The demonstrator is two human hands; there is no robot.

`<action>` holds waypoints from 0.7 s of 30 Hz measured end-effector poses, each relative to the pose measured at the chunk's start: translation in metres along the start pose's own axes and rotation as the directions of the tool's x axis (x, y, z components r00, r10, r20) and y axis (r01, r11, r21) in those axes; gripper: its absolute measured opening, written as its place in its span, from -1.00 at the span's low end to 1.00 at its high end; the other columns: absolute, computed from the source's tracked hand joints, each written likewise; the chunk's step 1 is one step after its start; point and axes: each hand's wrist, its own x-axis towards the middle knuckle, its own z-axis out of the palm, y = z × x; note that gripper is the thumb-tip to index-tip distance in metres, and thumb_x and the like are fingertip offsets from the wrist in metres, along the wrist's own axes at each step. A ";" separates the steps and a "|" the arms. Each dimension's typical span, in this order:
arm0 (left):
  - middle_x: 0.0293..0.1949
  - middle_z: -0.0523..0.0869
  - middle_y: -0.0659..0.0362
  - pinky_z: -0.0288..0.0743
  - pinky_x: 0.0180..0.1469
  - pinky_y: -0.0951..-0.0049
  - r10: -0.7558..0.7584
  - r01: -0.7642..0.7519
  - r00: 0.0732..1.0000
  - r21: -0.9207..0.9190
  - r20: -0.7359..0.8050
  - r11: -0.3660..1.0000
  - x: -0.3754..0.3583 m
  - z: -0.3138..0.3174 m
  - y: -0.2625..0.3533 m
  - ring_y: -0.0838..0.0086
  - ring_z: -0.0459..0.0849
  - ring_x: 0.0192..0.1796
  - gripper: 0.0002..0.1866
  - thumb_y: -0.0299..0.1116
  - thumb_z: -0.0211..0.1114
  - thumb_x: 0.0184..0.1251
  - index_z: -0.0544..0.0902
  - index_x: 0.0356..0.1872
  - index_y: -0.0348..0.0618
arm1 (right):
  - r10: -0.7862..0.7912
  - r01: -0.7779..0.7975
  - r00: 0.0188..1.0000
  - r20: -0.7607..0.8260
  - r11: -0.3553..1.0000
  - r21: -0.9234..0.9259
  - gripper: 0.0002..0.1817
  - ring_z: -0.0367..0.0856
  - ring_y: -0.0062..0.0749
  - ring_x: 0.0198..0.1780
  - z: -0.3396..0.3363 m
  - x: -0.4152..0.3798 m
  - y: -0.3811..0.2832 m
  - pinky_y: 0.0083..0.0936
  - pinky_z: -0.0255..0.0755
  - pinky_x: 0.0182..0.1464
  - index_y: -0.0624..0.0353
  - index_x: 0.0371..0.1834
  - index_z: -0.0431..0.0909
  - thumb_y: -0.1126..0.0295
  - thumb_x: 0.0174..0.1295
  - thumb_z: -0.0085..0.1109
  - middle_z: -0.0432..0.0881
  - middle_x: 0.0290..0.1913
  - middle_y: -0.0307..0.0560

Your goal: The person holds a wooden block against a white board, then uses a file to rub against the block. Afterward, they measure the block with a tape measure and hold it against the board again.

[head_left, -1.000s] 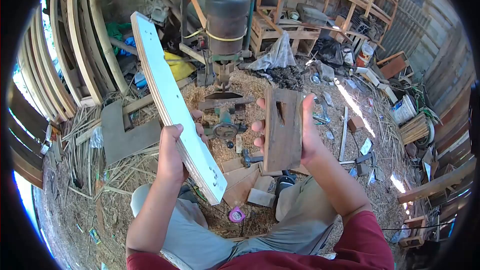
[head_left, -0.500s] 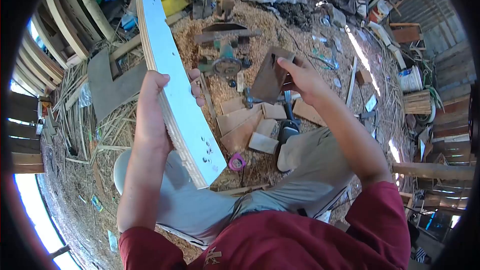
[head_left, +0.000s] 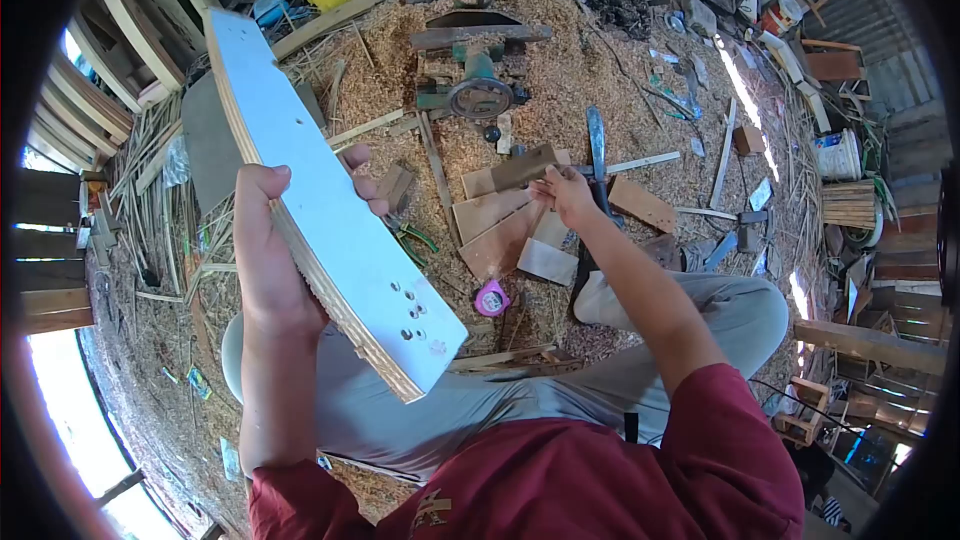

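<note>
My left hand [head_left: 275, 260] grips a long, slightly curved plywood board [head_left: 320, 190] by its edges, thumb on the near side and fingertips around the far one. The board's face is white, with several small holes near its lower end and layered edges showing. My right hand [head_left: 566, 197] is low over a pile of wood offcuts, fingers pinched at the right end of a dark brown wooden block [head_left: 522, 168]. Below that block lie lighter wood pieces [head_left: 492, 235]. A pink tape measure [head_left: 491, 298] rests on the sawdust in front of the pile.
A green machine with a round handwheel [head_left: 480, 97] stands ahead amid wood shavings. Pliers with green handles [head_left: 418, 240] lie left of the offcuts, and a blue-ended tool [head_left: 597, 140] lies behind my right hand. Curved wooden pieces [head_left: 140, 25] lean at the left.
My right hand has lowered the brown block from mid-air onto the offcut pile. The white-faced board has shifted left and a little down in view, still in my left hand.
</note>
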 end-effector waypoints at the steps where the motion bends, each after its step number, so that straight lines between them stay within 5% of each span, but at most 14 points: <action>1: -0.01 0.68 -0.13 0.65 -0.12 0.21 0.028 -0.028 1.000 0.024 0.001 0.999 0.000 -0.005 0.001 0.20 0.71 -0.21 -0.34 -0.02 -0.03 0.35 0.41 0.28 -0.41 | -0.047 0.047 0.999 0.009 0.996 0.076 -0.70 0.79 -0.27 -0.18 0.004 -0.003 0.003 -0.35 0.74 -0.25 0.18 0.10 0.52 0.23 0.48 0.25 0.72 -0.09 -0.05; 2: -0.04 0.68 -0.12 0.65 -0.14 0.22 0.080 -0.079 0.996 0.050 -0.032 0.996 -0.001 -0.004 0.003 0.21 0.71 -0.22 -0.34 -0.03 -0.04 0.36 0.42 0.28 -0.42 | -0.240 0.229 0.971 0.011 0.910 -0.344 -0.59 0.77 -0.13 -0.05 -0.015 0.037 0.054 -0.29 0.69 -0.12 0.14 0.14 0.51 0.14 0.39 0.35 0.71 -0.07 -0.03; 5: -0.13 0.70 -0.07 0.63 -0.18 0.27 0.182 -0.173 0.982 0.133 -0.051 0.976 -0.005 -0.007 0.013 0.25 0.71 -0.23 -0.34 -0.06 -0.06 0.37 0.45 0.27 -0.46 | -0.243 0.419 0.904 0.353 0.335 -0.844 -0.38 0.66 0.03 0.18 -0.024 -0.009 0.095 -0.12 0.60 0.09 0.04 0.32 0.44 0.09 0.26 0.45 0.63 0.12 0.04; 7: -0.21 0.70 -0.03 0.61 -0.20 0.30 0.180 -0.181 0.983 0.179 0.022 0.967 -0.007 -0.026 0.022 0.28 0.71 -0.23 -0.34 -0.07 -0.07 0.38 0.48 0.25 -0.49 | -0.141 0.370 0.922 0.359 0.055 -0.928 -0.12 0.52 0.11 0.32 -0.011 -0.083 0.080 0.06 0.45 0.28 -0.08 0.51 0.27 0.12 0.14 0.53 0.46 0.33 0.07; 10: -0.29 0.68 0.05 0.54 -0.15 0.41 0.317 -0.287 0.947 0.319 -0.044 0.903 -0.014 -0.038 0.034 0.38 0.66 -0.23 -0.32 -0.06 -0.04 0.39 0.49 0.28 -0.52 | -0.109 0.371 0.917 0.384 -0.118 -0.921 0.16 0.42 0.13 0.41 -0.019 -0.108 0.102 0.20 0.37 0.39 -0.13 0.70 -0.07 0.26 0.09 0.55 0.35 0.40 0.14; 13: -0.28 0.68 0.08 0.49 -0.12 0.49 0.374 -0.319 0.923 0.365 -0.089 0.874 -0.020 -0.058 0.040 0.45 0.63 -0.21 -0.31 -0.07 0.01 0.39 0.49 0.31 -0.52 | -0.151 0.326 0.916 0.373 -0.265 -0.907 0.20 0.39 0.13 0.43 -0.027 -0.084 0.128 0.21 0.30 0.44 -0.15 0.70 -0.04 0.28 0.02 0.59 0.39 0.36 0.15; 14: -0.27 0.68 0.08 0.49 -0.12 0.48 0.375 -0.323 0.923 0.356 -0.086 0.877 -0.021 -0.065 0.042 0.45 0.63 -0.21 -0.31 -0.08 0.01 0.39 0.49 0.31 -0.52 | -0.160 0.362 0.898 0.410 -0.260 -0.895 0.15 0.43 0.12 0.38 -0.028 -0.079 0.129 0.17 0.36 0.36 -0.13 0.68 0.03 0.24 0.01 0.58 0.42 0.28 0.14; 17: -0.23 0.70 0.02 0.54 -0.16 0.47 0.380 -0.329 0.918 0.318 -0.112 0.889 -0.025 -0.075 0.045 0.41 0.65 -0.24 -0.30 -0.08 0.01 0.37 0.48 0.31 -0.54 | -0.169 0.420 0.898 0.407 0.046 -0.907 0.16 0.45 0.19 0.33 0.007 -0.098 0.083 0.04 0.38 0.37 -0.10 0.70 0.03 0.17 0.01 0.57 0.45 0.24 0.18; 21: -0.20 0.71 -0.06 0.59 -0.21 0.43 0.374 -0.342 0.917 0.209 -0.139 0.916 -0.022 -0.075 0.046 0.36 0.69 -0.26 -0.30 -0.08 0.00 0.36 0.46 0.31 -0.56 | -0.118 0.723 0.690 0.714 0.052 -0.689 0.10 0.42 0.23 0.37 0.070 -0.094 0.042 -0.08 0.37 0.42 0.02 0.67 0.09 0.23 0.04 0.54 0.47 0.31 0.27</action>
